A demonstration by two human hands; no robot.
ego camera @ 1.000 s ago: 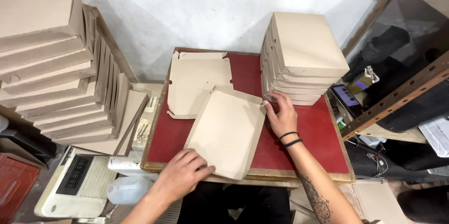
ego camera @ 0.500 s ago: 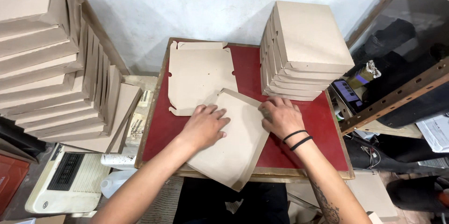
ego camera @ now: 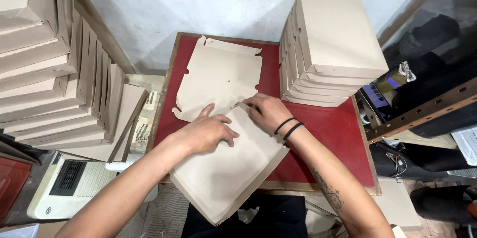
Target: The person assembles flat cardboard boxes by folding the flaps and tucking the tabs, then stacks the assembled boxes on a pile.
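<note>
Left hand (ego camera: 206,131) lies flat, fingers spread, on the folded box (ego camera: 228,168); right hand (ego camera: 268,111) pinches its far corner, before the box stack (ego camera: 330,49).

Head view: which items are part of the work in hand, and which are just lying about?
In use:
- left hand and right hand, both pressing on the half-folded cardboard box
- flat box blank beside it on the red table
- stack of folded boxes

Lying about:
- leaning boxes at left
- white appliance
- metal shelf
</note>
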